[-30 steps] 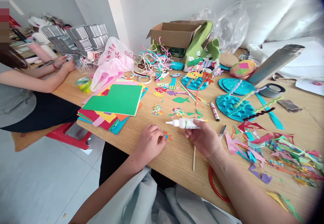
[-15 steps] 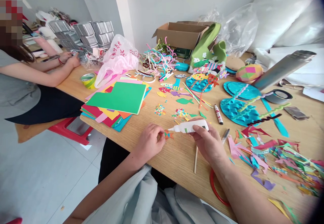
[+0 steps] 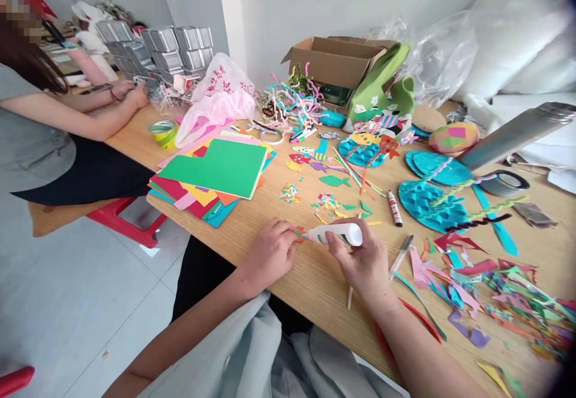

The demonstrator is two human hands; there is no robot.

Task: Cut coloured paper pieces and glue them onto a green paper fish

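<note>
My right hand (image 3: 362,260) is closed around a white glue bottle (image 3: 337,234), tilted so its nozzle points left. The nozzle tip meets a small orange paper fish (image 3: 300,233) with blue bits on it; whether it touches the paper I cannot tell. My left hand (image 3: 272,251) pinches the fish from the left, its fingertips partly hidden. Just beyond the hands lie two heaps of paper dots, one on the left (image 3: 289,192) and one on the right (image 3: 327,201). Past them rests a green paper fish (image 3: 334,180), with several other paper fish behind.
Coloured paper sheets (image 3: 216,167) are stacked at left. A marker (image 3: 395,208), blue painted discs (image 3: 432,206), a steel flask (image 3: 517,137) and paper scraps (image 3: 490,284) lie at right. Pipe cleaners (image 3: 292,104) and a cardboard box (image 3: 333,62) stand behind. A co-worker (image 3: 40,116) sits at left.
The glue bottle has tipped so its base faces me more, and its nozzle has come over the paper fish's tail side. The view has shifted slightly. My left hand still pinches the fish.
</note>
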